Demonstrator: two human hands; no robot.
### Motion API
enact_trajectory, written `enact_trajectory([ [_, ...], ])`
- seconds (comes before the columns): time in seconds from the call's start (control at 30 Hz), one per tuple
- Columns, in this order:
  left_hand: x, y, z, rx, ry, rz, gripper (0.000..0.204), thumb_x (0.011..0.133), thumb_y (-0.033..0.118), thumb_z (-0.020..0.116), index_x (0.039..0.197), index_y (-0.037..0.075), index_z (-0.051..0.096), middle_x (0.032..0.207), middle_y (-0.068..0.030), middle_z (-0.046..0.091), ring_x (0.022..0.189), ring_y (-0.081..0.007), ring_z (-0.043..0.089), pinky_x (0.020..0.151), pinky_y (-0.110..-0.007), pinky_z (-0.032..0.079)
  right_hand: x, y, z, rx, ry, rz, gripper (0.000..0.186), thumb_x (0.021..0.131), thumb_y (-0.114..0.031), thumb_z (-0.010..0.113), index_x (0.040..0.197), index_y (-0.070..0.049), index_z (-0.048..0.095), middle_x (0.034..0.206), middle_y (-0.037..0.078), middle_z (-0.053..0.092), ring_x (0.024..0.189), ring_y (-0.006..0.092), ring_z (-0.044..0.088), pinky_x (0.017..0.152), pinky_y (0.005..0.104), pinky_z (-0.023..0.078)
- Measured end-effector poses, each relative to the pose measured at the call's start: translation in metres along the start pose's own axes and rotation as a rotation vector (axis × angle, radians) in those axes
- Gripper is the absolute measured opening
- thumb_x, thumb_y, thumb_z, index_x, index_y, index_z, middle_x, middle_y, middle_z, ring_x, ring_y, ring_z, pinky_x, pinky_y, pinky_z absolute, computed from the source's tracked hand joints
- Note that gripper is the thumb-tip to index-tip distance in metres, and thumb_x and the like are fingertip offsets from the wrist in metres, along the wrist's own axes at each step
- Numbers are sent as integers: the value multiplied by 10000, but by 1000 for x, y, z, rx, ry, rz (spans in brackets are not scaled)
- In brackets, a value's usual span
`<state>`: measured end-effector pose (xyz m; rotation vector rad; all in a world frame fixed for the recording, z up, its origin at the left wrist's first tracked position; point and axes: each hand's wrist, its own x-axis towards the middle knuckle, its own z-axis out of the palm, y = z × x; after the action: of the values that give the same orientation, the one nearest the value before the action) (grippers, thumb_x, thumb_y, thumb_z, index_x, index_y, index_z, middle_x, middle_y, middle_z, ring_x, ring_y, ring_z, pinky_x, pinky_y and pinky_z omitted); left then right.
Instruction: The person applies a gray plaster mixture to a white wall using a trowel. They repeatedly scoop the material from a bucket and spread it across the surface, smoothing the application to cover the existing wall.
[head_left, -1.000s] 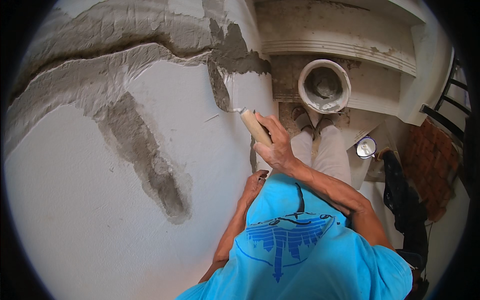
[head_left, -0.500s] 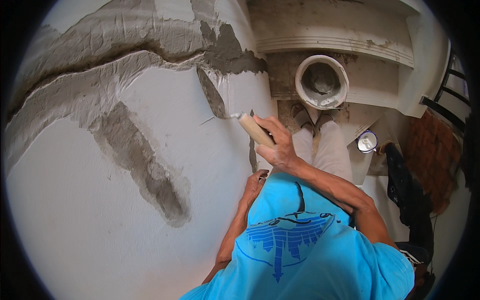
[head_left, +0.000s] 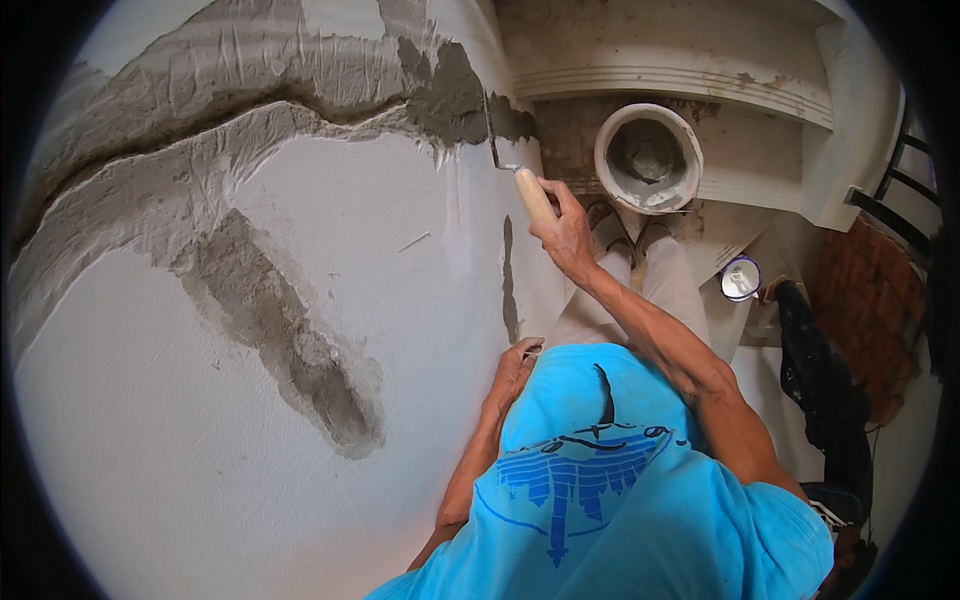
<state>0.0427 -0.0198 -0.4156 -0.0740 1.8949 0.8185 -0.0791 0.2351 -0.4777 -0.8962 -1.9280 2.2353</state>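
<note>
My right hand (head_left: 566,228) is closed round the wooden handle of a trowel (head_left: 537,198). The trowel's thin blade (head_left: 491,125) shows almost edge-on against a patch of wet grey mortar (head_left: 450,98) on the white wall (head_left: 420,310). Low beside the wall, my left hand (head_left: 513,370) is held with its fingers curled; whatever they may grip is hidden. A bucket (head_left: 604,150) with grey mortar inside stands on the steps beyond my right hand.
Steps (head_left: 680,85) rise ahead. On the right are a small white pot (head_left: 740,278) with a blue rim, another person's dark-trousered leg (head_left: 815,370), reddish bricks (head_left: 868,310) and a black metal railing (head_left: 890,218). A long grey filled groove (head_left: 270,310) and rough crack (head_left: 150,140) mark the wall.
My right hand has moved the trowel rightward and upward, and its blade has turned from showing its flat face to nearly edge-on. The left hand stays about where it was.
</note>
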Motion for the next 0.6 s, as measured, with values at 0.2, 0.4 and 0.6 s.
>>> enact_trajectory([
  [0.2,-2,16,-3,34,-17,-12,330,1017,74,568,1335,-3,608,1233,-222,676,1181,-312,639,1041,-421,489,8,5,5,-168,106,-153,610,736,-104,659,1328,5,561,1166,184,623,1021,329,624,912,401,503],
  [0.4,-2,10,-3,12,-12,32,337,1000,62,550,1325,-8,609,1232,-225,679,1161,-325,651,1027,-419,497,-1,-3,14,-194,82,-156,569,746,-89,633,1304,5,568,1157,201,597,1058,383,620,927,428,502],
  [0.6,0,15,-3,21,-17,8,366,964,1,524,1320,4,609,1242,-232,687,1147,-343,667,1015,-415,506,-16,6,22,-226,32,-177,624,761,-74,626,1374,-9,524,1179,208,537,1059,400,601,895,471,524],
])
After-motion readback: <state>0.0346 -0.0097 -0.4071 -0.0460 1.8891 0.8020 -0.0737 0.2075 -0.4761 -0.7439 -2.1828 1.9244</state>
